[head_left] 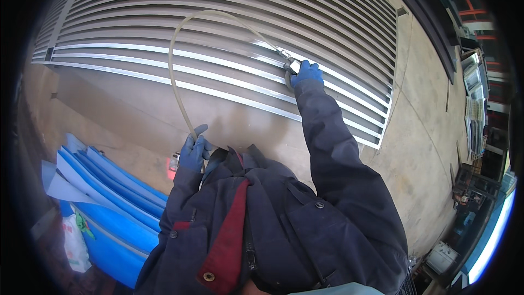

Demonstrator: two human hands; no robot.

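Observation:
A large metal louvre panel with many slats lies across the upper view. My right hand, in a blue glove, is stretched out and grips a small metal nozzle pressed against a slat. A pale translucent hose arcs from the nozzle up over the slats and back down to my left hand. That hand, also in a blue glove, is closed around the hose close to my chest. I wear a dark blue work jacket with a red lining.
Long blue sheets and a white bag lie at the lower left. Concrete floor runs to the right of the panel. Racks and metal frames crowd the far right edge.

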